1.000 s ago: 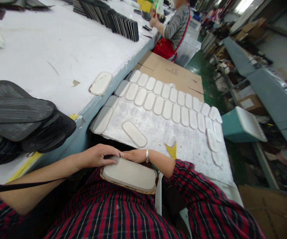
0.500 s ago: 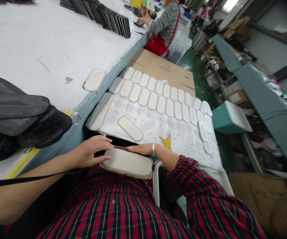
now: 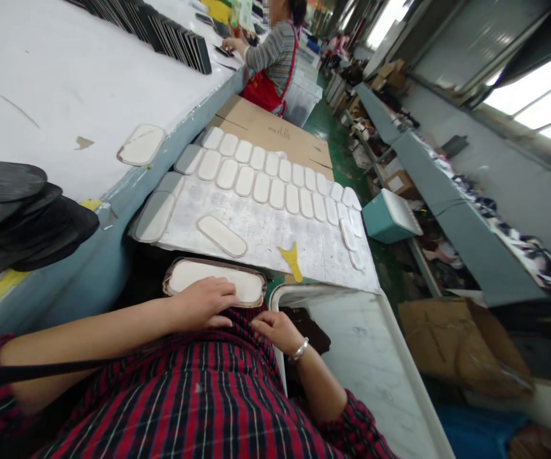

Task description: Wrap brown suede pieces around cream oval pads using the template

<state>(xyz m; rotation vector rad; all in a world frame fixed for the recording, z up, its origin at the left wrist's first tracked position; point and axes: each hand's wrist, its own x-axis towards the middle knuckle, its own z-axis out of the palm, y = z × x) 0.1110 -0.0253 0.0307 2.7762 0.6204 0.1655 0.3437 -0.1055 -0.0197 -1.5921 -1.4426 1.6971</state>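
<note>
A rounded oblong panel (image 3: 180, 275), with a cream face and dark brown edging, rests at my lap below the board. My left hand (image 3: 207, 302) lies across its near edge, fingers stretched over the cream face and thumb apart from them, nearer my body. The fingers hide part of the near edge. Off the panel's near right corner is my right hand (image 3: 278, 330), loosely bent in front of my shirt, thumb and fingers slightly apart. Nothing shows in it. On the board beyond lies a single loose cream oval piece (image 3: 222, 236).
Rows of similar oval pieces (image 3: 257, 181) cover the far part of the grey-white board (image 3: 304, 239), near a yellow scrap (image 3: 292, 261). A white bin (image 3: 366, 357) stands right, holding dark pieces. Black pieces (image 3: 31, 217) pile up left. A co-worker (image 3: 275, 60) sits beyond the cardboard (image 3: 280, 132).
The view has swung right. My right hand has left the panel's far edge and come down towards my body. My left hand has shifted from the panel's left end to its near edge.
</note>
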